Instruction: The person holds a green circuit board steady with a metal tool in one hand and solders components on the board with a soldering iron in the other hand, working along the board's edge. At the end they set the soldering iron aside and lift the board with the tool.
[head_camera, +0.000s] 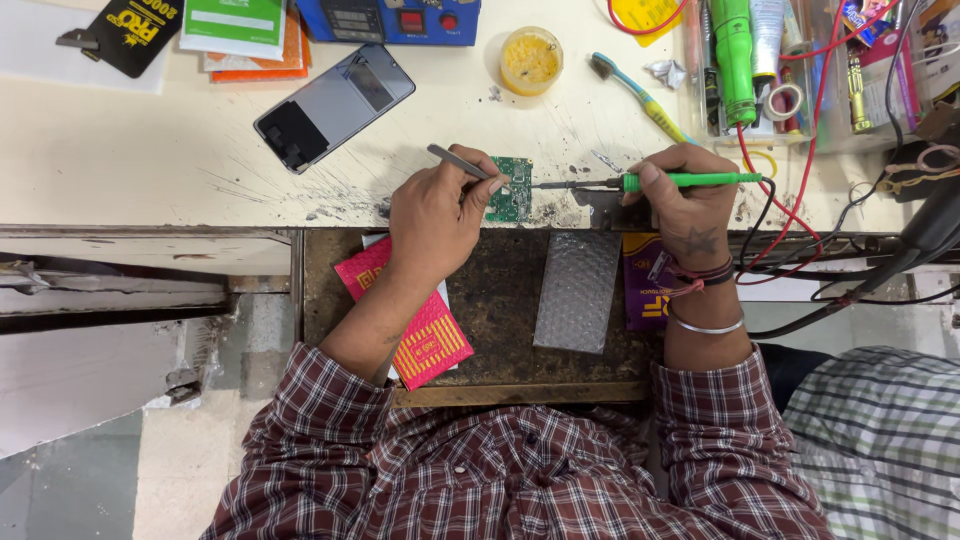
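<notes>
While the small green circuit board (511, 187) lay near the front edge of the tabletop (150, 150), the left hand (435, 215) pinned it, its grip closed on metal tweezers (460, 163). The right hand (688, 195) clenched a green soldering iron (650, 182), tip at the board's right edge. Soldering seemed under way; the next touch called for a steady tip and a firmly held board.

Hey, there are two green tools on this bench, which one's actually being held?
The slim green soldering iron in the right hand, tip at the circuit board. The fatter green tool lies untouched in the tray.
</notes>
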